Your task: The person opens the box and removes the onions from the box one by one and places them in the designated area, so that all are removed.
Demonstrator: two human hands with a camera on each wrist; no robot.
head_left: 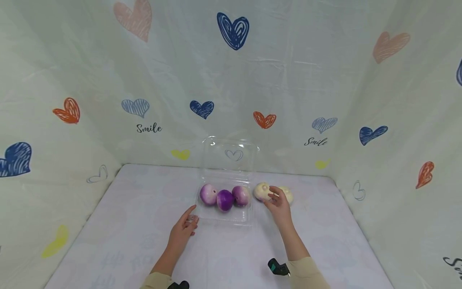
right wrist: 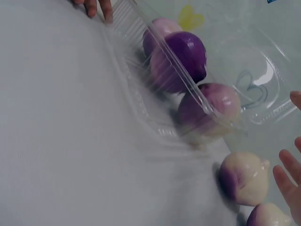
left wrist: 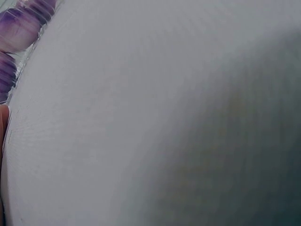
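Observation:
A clear plastic clamshell box (head_left: 225, 220) lies with its lid (head_left: 231, 158) raised at the back. Inside it sit a pale purple onion (head_left: 208, 194), a dark purple onion (head_left: 225, 201) and another purple onion (head_left: 241, 196). My left hand (head_left: 183, 228) is at the box's front left corner, fingers relaxed; whether they touch it is hard to tell. Right of the box lie two whitish onions, one (right wrist: 245, 179) nearer the box and one (head_left: 287, 194) partly behind my right hand (head_left: 278, 205). That hand hovers by them with fingers spread, holding nothing.
The white-covered table (head_left: 216, 257) meets a hanging sheet (head_left: 288, 80) printed with hearts behind it. Close behind the box, the raised lid stands before this sheet. A black wrist device (head_left: 278, 267) is by the right forearm.

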